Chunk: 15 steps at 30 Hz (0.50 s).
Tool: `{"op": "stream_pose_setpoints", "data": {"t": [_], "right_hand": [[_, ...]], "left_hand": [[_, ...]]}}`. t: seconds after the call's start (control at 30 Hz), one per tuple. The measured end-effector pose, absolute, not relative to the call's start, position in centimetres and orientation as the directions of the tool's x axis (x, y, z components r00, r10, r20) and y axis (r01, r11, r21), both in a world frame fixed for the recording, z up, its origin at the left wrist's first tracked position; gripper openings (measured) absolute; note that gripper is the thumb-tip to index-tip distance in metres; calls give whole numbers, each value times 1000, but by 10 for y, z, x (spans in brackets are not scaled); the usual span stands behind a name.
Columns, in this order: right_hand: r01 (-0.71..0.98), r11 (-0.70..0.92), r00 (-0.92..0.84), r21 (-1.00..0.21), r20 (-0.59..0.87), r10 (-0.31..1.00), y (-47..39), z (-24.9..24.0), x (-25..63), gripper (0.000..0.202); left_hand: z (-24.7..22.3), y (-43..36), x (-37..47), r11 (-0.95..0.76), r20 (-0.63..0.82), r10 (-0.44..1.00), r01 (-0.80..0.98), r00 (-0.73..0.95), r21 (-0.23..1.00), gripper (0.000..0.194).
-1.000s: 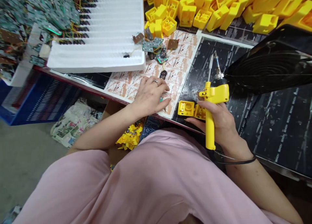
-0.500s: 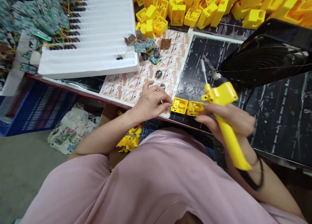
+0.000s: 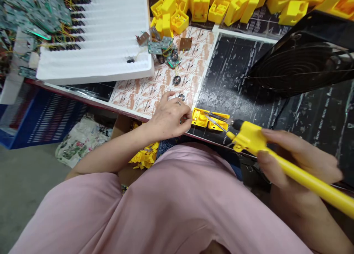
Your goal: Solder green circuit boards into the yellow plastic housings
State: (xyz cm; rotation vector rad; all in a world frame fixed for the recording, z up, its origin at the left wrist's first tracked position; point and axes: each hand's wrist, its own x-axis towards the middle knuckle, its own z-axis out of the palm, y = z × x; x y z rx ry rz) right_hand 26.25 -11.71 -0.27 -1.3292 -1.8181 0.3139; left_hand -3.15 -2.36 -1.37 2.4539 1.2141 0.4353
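My right hand (image 3: 293, 162) grips a yellow soldering iron (image 3: 250, 136) with a thin side tube. Its metal tip points left over two small open yellow cases, the left one (image 3: 197, 117) and the right one (image 3: 218, 126), near the table's front edge. The tip reaches the left case; exact contact is unclear. My left hand (image 3: 173, 115) rests beside the left case, thumb and forefinger pinched together at its left side. What those fingers hold, if anything, is hidden. Small round black speakers (image 3: 176, 80) lie just beyond my left hand.
A white foam tray (image 3: 110, 44) holds black parts, with many green circuit boards (image 3: 41, 10) piled at the left. Several yellow housings (image 3: 200, 7) fill the back. A black fan (image 3: 298, 58) stands at the right. A blue crate (image 3: 52, 117) is below the table.
My right hand has moved right and down, and the iron has swung from pointing up to pointing left across the yellow cases. My left hand stays by the left case.
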Motion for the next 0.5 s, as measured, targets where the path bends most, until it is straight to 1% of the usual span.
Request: {"op": "stream_pose_setpoints", "data": {"t": [0.07, 0.1, 0.13, 0.23, 0.3, 0.4, 0.5], "right_hand": [[627, 530, -216, -571, 527, 822, -112, -3, 255, 42], [606, 567, -269, -558, 528, 806, -110, -1, 253, 43], [581, 592, -306, -559, 524, 795, -108, 1, 251, 39], [499, 659, -392, -563, 532, 751, -103, 7, 249, 17], [489, 698, -449, -523, 535, 715, -100, 10, 248, 8], [522, 714, -512, -467, 497, 700, -97, 12, 246, 15], [520, 716, -544, -465, 465, 698, -97, 15, 248, 9]], "left_hand": [[-13, -23, -31, -565, 94, 802, 697, 590, 442, 19], [-13, -23, -30, -568, 88, 799, 699, 595, 435, 20], [-12, -23, -30, -572, 83, 796, 701, 599, 425, 21], [-11, -22, -29, -580, 54, 788, 710, 614, 400, 23], [-9, -21, -29, -582, 40, 785, 715, 618, 388, 22], [-7, -19, -28, -590, 34, 780, 716, 625, 373, 20], [-5, -18, -26, -591, 11, 776, 720, 631, 363, 20]]}}
